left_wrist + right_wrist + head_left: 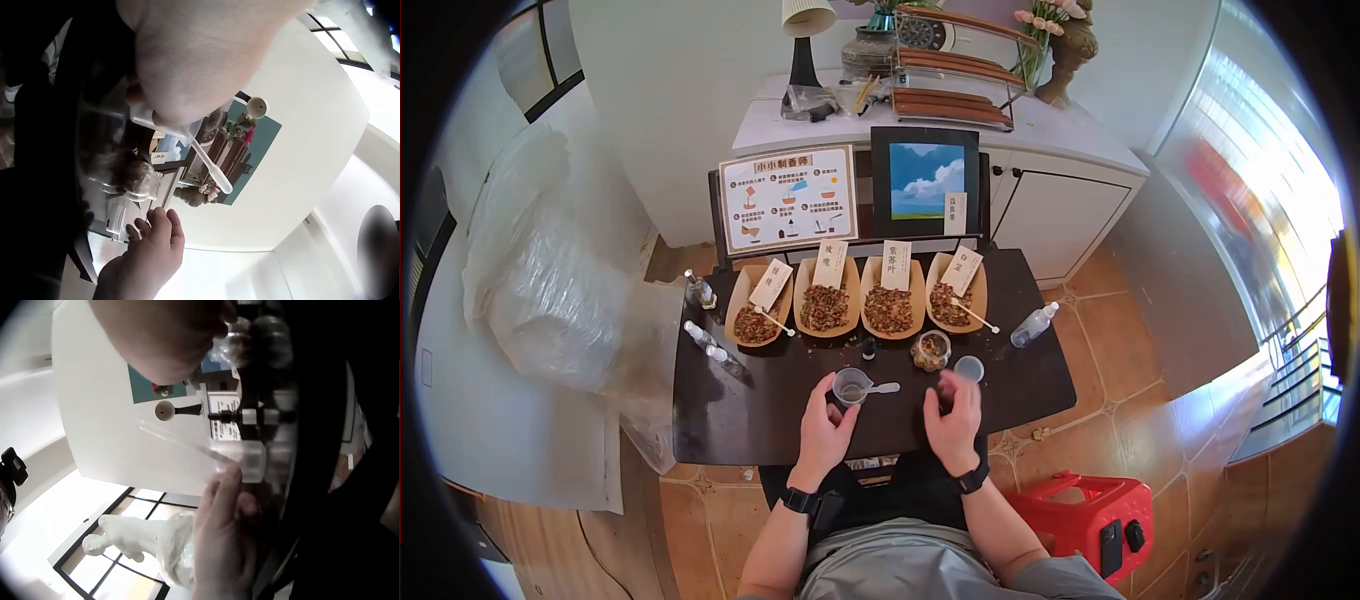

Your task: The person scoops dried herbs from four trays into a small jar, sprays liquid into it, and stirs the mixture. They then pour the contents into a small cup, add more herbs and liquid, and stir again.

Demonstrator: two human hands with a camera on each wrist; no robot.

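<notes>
White cabinet (1050,235) behind, dark table (745,425) in front; the clear cup (849,392) is near the table's front edge, left of its middle. The left hand (824,432) grips it, with a white utensil (885,388) jutting right from the cup. Across a gap, the right hand (953,428) has loosely bent fingers, near the small round container (969,369) and the jar (929,352). Beyond the cup are a dark little bottle (869,348) and four paper trays (802,300) in a row. Small bottles line the left edge; a spray bottle (1033,327) is near the right.
</notes>
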